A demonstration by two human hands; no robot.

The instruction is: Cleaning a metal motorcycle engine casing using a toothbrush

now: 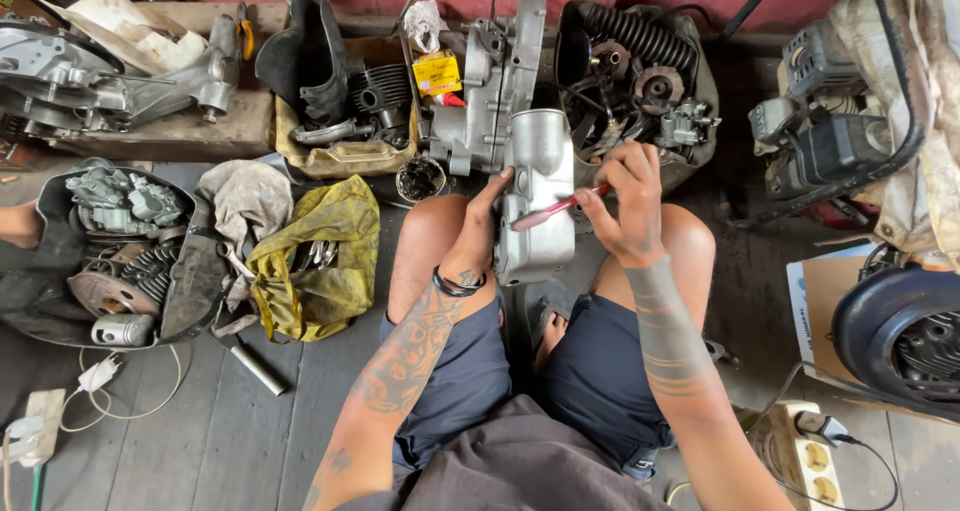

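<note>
Holding: my left hand (478,233) grips a dull silver engine casing (538,196) between my knees.
Brush: right hand (622,206) fingers pinch a red-handled brush (556,210) against it.
Package: small yellow box (437,73) behind.

The metal casing (537,196) is dull silver-grey. The brush (556,209) crossing it is red, perhaps pinkish at the bristles. The shorts (470,371) are dark navy. Left lies a mustard-yellow bag (315,256); far behind, a small yellow box (437,73).
</note>
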